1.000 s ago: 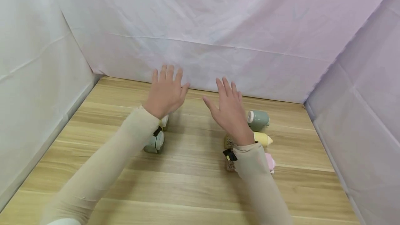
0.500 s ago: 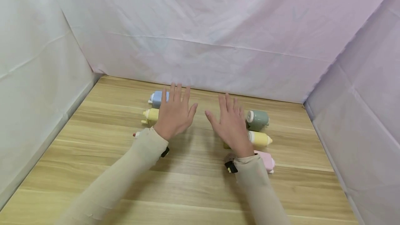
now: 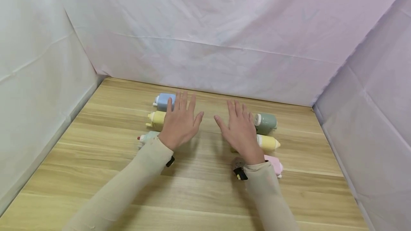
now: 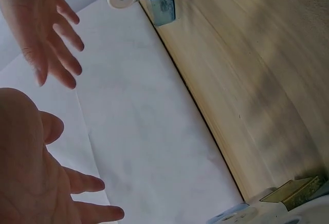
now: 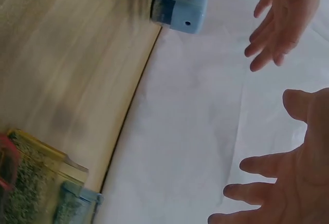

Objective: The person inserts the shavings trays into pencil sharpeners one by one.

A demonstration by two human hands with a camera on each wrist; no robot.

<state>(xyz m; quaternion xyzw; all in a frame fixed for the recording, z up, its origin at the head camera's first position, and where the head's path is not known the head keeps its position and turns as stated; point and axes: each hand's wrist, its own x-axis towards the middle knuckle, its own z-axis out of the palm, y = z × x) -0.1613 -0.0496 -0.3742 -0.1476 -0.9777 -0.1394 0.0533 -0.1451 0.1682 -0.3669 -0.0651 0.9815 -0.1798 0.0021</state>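
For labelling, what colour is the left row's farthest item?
That item is blue, clearest in head view.

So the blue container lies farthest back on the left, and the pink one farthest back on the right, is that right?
Not quite: in the head view, the green container lies farthest back on the right, with the pink container nearest. The blue container is farthest back on the left.

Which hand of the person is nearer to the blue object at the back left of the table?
The left hand. In the head view it partly covers the right edge of the blue object; the right hand is farther away, to its right.
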